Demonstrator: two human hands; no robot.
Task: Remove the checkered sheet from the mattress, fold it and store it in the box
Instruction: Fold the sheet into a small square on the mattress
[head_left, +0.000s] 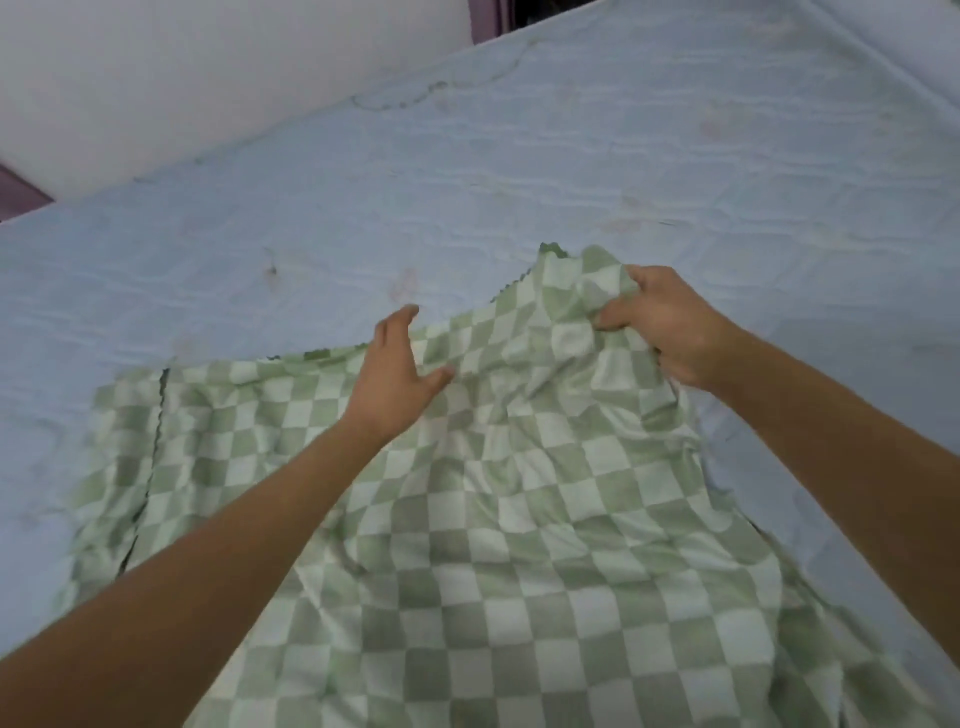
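Observation:
The green-and-white checkered sheet (467, 519) lies bunched and partly doubled over on the near half of the pale blue mattress (467, 171). My right hand (670, 327) grips a raised fold of the sheet near its far edge, fingers curled into the cloth. My left hand (400, 374) hovers over the sheet's far edge with fingers spread and straight, the thumb touching the fabric. Both forearms reach in from the bottom of the view. No box is in view.
A white wall (208, 78) runs along the mattress's far left side. A purple strip (485, 18) shows at the top and another at the left edge. The mattress's raised seam (852, 57) crosses the top right corner.

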